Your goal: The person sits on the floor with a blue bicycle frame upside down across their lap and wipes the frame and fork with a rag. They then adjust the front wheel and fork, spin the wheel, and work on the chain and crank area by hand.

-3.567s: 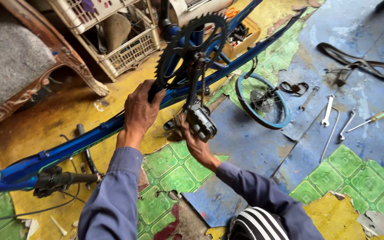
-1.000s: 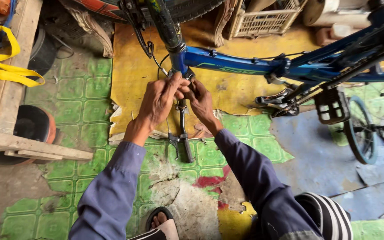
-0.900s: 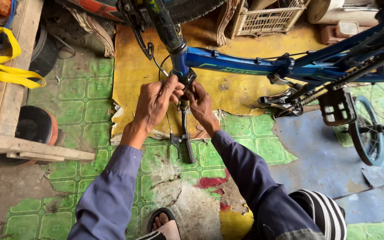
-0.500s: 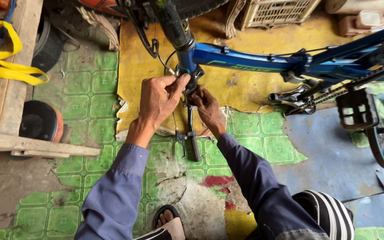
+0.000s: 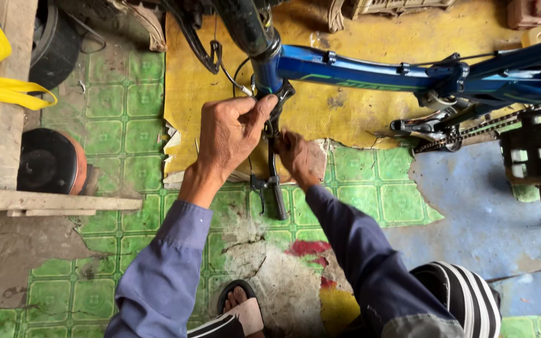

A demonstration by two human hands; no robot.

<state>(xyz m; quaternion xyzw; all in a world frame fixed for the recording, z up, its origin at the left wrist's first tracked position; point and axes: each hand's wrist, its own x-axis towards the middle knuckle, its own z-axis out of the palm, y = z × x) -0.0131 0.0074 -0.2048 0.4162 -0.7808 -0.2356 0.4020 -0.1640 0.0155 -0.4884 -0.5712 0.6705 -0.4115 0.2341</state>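
At the frame's centre my left hand [image 5: 230,134] pinches the handlebar stem [image 5: 273,128] under the blue bike frame [image 5: 370,72] — steadying it, I judge — while my right hand [image 5: 298,156] closes on the handlebar [image 5: 275,181].

The blue frame tube [image 5: 370,72] and chain [image 5: 471,131] are blocking the way above; the handlebar [image 5: 275,181] is standing between both hands, while green floor [image 5: 114,119] is lying open leftward.

Both hands, left [image 5: 230,134] and right [image 5: 298,156], reach forward, fingers curled.
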